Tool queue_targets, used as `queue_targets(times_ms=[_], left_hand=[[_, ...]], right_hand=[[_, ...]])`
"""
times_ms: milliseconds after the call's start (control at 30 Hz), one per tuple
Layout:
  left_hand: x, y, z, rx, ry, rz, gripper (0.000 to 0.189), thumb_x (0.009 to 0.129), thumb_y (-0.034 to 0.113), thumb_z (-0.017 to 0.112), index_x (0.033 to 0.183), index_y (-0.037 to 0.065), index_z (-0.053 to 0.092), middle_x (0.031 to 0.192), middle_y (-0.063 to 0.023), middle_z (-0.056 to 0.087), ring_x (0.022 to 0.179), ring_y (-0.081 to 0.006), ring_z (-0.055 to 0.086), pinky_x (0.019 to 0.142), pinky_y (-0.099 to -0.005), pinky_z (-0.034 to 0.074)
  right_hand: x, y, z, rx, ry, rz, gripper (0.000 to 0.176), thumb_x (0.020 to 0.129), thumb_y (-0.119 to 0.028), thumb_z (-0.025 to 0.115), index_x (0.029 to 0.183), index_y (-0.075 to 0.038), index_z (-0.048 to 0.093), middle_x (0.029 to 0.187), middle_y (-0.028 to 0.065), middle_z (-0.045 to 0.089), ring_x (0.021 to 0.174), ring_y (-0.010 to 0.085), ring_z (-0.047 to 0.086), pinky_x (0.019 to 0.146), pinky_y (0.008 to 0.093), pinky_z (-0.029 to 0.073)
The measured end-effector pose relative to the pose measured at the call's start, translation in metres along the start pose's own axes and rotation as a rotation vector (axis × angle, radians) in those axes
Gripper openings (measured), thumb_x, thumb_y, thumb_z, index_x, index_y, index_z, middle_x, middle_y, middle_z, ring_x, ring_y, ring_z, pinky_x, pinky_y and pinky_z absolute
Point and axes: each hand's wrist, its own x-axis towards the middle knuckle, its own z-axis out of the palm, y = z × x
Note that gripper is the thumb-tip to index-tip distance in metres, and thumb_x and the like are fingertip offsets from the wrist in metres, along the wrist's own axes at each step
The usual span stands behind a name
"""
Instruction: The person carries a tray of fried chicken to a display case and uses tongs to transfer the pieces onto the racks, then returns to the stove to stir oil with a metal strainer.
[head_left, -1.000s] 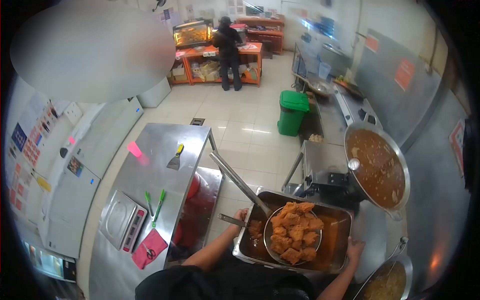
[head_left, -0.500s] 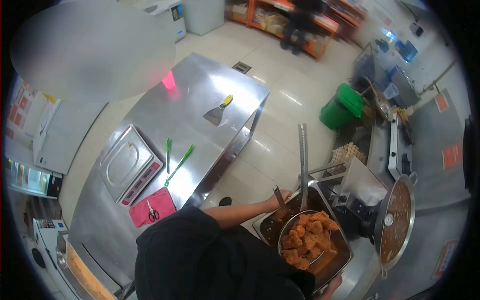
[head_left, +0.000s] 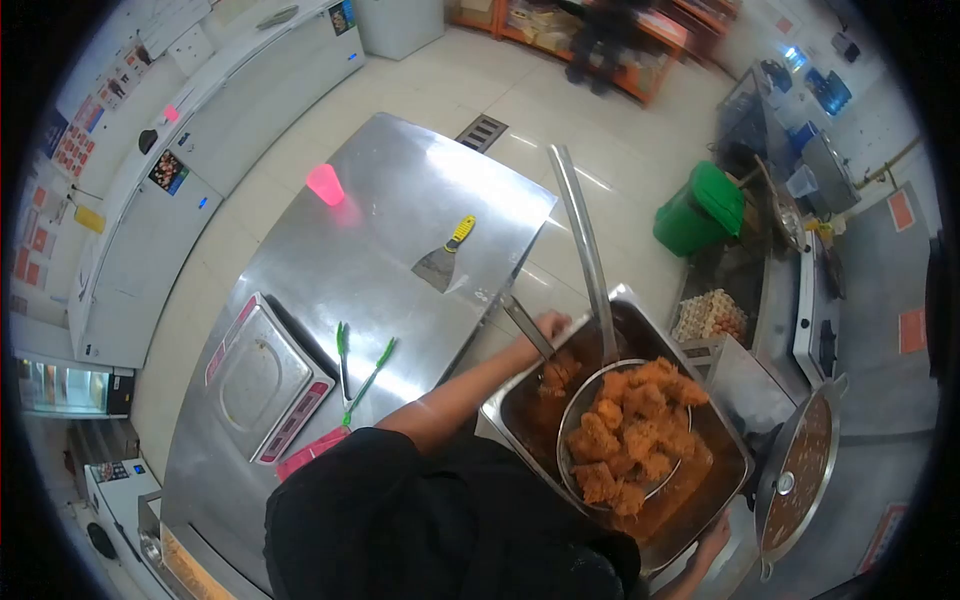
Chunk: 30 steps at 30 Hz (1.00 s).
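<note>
A deep steel tray (head_left: 505, 408) with reddish-brown liquid is held between my two hands. My left hand (head_left: 552, 325) grips its far left rim, partly hidden behind it. My right hand (head_left: 708, 545) grips the near right side, its fingers partly under the tray. Inside the tray rests a round strainer with fried chicken pieces (head_left: 635, 425), its long metal handle (head_left: 580, 240) sticking up past the rim. A second, shorter metal handle (head_left: 527, 325) leans out by my left hand, with more chicken at its lower end.
The steel table (head_left: 390, 160) at left bears a pink cup (head_left: 325, 185), a scraper (head_left: 448, 258), green tongs (head_left: 368, 378) and a scale (head_left: 268, 380). A large pan (head_left: 800, 480) stands at right. A green bin (head_left: 700, 210) and a person (head_left: 600, 45) are farther back.
The tray with the chicken has come up nearer to the camera, with both my hands on it. The view has shifted, and the pink cloth on the table is now mostly hidden by my sleeve.
</note>
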Motion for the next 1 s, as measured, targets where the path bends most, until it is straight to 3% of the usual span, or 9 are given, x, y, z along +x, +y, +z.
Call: queue_targets(times_ms=[133, 200, 333, 400, 500, 600, 767, 900, 1000], left_hand=[[0.025, -0.009, -0.074, -0.223, 0.216, -0.101, 0.024, 0.100, 0.022, 0.054, 0.115, 0.003, 0.056, 0.103, -0.0107, 0.061, 0.094, -0.0183, 0.059, 0.083, -0.0325, 0.050], [0.031, -0.027, -0.109, -0.395, 0.301, -0.174, 0.023, 0.100, 0.021, 0.054, 0.114, 0.003, 0.055, 0.102, -0.0089, 0.060, 0.093, -0.0146, 0.058, 0.081, -0.0298, 0.049], [0.034, -0.049, -0.165, -0.556, 0.419, -0.174, 0.028, 0.104, 0.029, 0.044, 0.098, 0.006, 0.060, 0.083, -0.0020, 0.060, 0.073, -0.0094, 0.056, 0.066, -0.0258, 0.048], [0.038, -0.051, -0.179, -0.643, 0.431, -0.170, 0.045, 0.106, 0.038, 0.034, 0.085, 0.010, 0.063, 0.068, 0.0026, 0.058, 0.059, -0.0078, 0.053, 0.054, -0.0241, 0.043], [0.039, -0.055, -0.191, -0.650, 0.661, -0.253, 0.042, 0.106, 0.036, 0.035, 0.091, 0.009, 0.063, 0.070, 0.0017, 0.060, 0.059, -0.0080, 0.054, 0.054, -0.0239, 0.043], [0.045, -0.104, -0.210, -0.668, 0.700, -0.191, 0.042, 0.106, 0.036, 0.036, 0.098, 0.006, 0.064, 0.077, -0.0004, 0.062, 0.069, -0.0093, 0.056, 0.065, -0.0253, 0.046], [0.037, -0.108, -0.218, -0.487, 0.760, -0.149, 0.045, 0.106, 0.039, 0.035, 0.097, 0.005, 0.063, 0.081, -0.0020, 0.061, 0.076, -0.0114, 0.056, 0.073, -0.0273, 0.046], [0.037, -0.106, -0.236, -0.657, 0.624, -0.066, 0.046, 0.104, 0.037, 0.033, 0.086, 0.006, 0.063, 0.078, -0.0031, 0.059, 0.072, -0.0128, 0.053, 0.070, -0.0275, 0.044], [0.032, -0.102, -0.241, -0.660, 0.626, -0.052, 0.046, 0.103, 0.034, 0.033, 0.081, 0.006, 0.063, 0.079, -0.0053, 0.060, 0.072, -0.0143, 0.054, 0.070, -0.0271, 0.044]], right_hand=[[0.070, -0.063, 0.075, 0.008, -0.093, -0.165, 0.054, 0.105, -0.051, 0.049, 0.100, -0.001, 0.068, 0.087, 0.0029, 0.064, 0.078, 0.0140, 0.058, 0.072, 0.0299, 0.046], [0.140, -0.073, 0.103, -0.086, -0.327, -0.263, 0.055, 0.107, -0.045, 0.048, 0.116, 0.005, 0.068, 0.104, 0.0082, 0.069, 0.092, 0.0163, 0.062, 0.085, 0.0307, 0.049], [0.217, -0.142, 0.227, -0.052, -0.470, -0.252, 0.054, 0.107, -0.044, 0.049, 0.115, 0.005, 0.068, 0.105, 0.0082, 0.069, 0.095, 0.0151, 0.060, 0.088, 0.0308, 0.048], [0.250, -0.164, 0.281, -0.128, -0.440, -0.456, 0.054, 0.106, -0.044, 0.050, 0.116, 0.007, 0.068, 0.103, 0.0092, 0.070, 0.097, 0.0153, 0.059, 0.089, 0.0314, 0.047], [0.289, -0.187, 0.352, -0.203, -0.555, -0.498, 0.056, 0.105, -0.046, 0.051, 0.114, 0.007, 0.068, 0.103, 0.0108, 0.069, 0.098, 0.0163, 0.059, 0.090, 0.0315, 0.046], [0.323, -0.209, 0.410, -0.252, -0.659, -0.498, 0.057, 0.105, -0.047, 0.051, 0.107, 0.007, 0.070, 0.101, 0.0101, 0.070, 0.092, 0.0177, 0.061, 0.086, 0.0325, 0.047], [0.352, -0.187, 0.439, -0.105, -0.751, -0.240, 0.055, 0.105, -0.046, 0.051, 0.112, 0.006, 0.068, 0.099, 0.0081, 0.071, 0.087, 0.0191, 0.064, 0.080, 0.0334, 0.050], [0.350, -0.190, 0.447, 0.025, -0.801, -0.278, 0.048, 0.105, -0.043, 0.054, 0.115, 0.001, 0.067, 0.094, 0.0041, 0.068, 0.078, 0.0141, 0.063, 0.068, 0.0277, 0.048], [0.360, -0.195, 0.455, -0.002, -0.858, -0.270, 0.049, 0.105, -0.044, 0.052, 0.116, 0.002, 0.066, 0.102, 0.0078, 0.068, 0.087, 0.0187, 0.064, 0.075, 0.0317, 0.050]])
